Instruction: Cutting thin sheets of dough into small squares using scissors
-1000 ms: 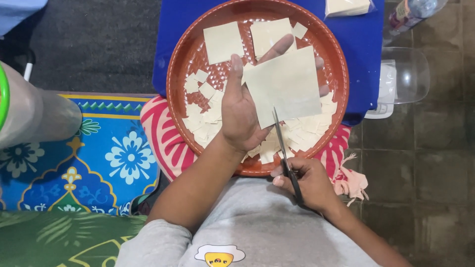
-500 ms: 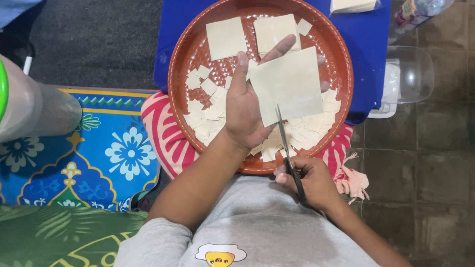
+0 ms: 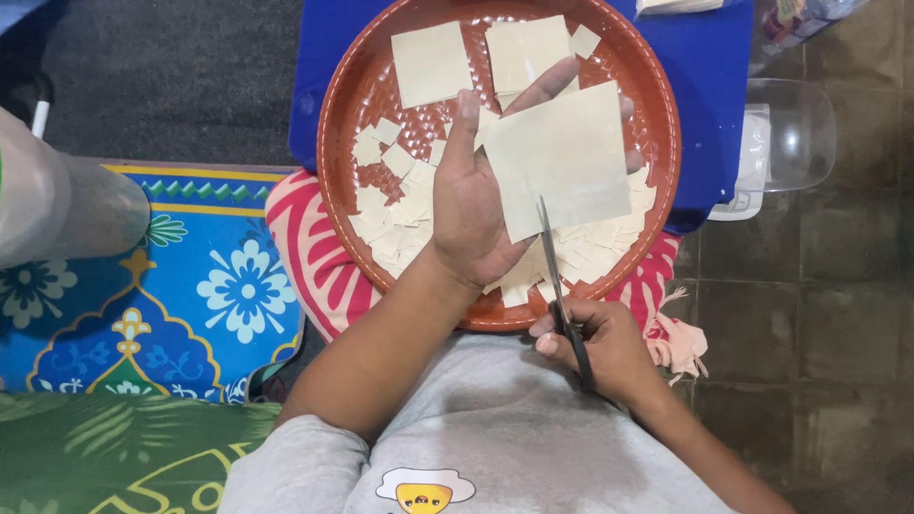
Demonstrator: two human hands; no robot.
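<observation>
I see my left hand (image 3: 471,205) over the round tray (image 3: 347,114), holding a square sheet (image 3: 566,167) above the cut pieces (image 3: 400,205) lying in it. Two whole squares (image 3: 430,63) lie at the tray's far side. My right hand (image 3: 600,347) sits nearer me, its scissors (image 3: 557,276) reaching up to the sheet's near edge. A mat (image 3: 181,286) lies left.

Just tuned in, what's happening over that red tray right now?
A person is cutting a thin pale square sheet with scissors. The left hand holds the sheet flat above the round red-brown tray, and the right hand works the scissors, whose blades enter the sheet's lower edge. Many small cut pieces already lie in the tray, along with two uncut squares near its far side. The tray rests on the person's lap against a blue surface.
</observation>
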